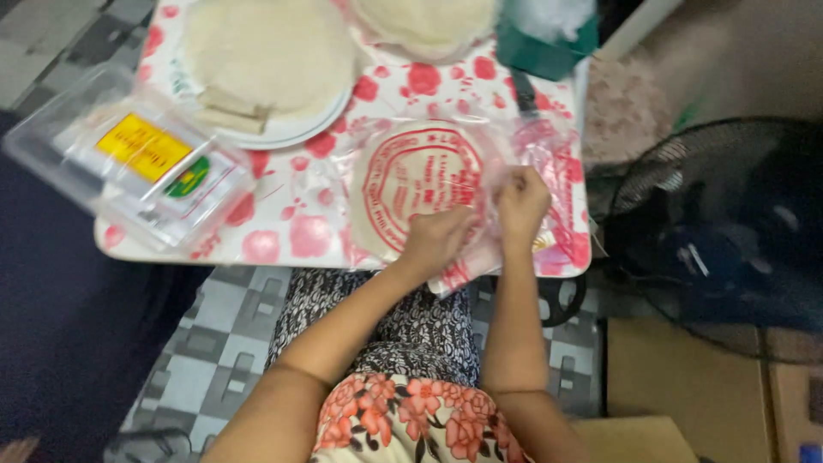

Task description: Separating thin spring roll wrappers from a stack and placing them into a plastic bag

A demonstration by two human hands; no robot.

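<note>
Both hands, left hand (437,240) and right hand (519,204), pinch the wrapper bag (411,184) at the table's (291,240) near edge.

Free room and obstacles on the small table (291,236). Open cloth lies at the middle, between the clear plastic box (129,159) at the near left and the round wrapper packet (429,184) at the near right. The far edge is blocked by a plate (296,129) of flat sheets, a second stack (424,26) and a green tub (544,51). A fan (720,231) stands right of the table.
</note>
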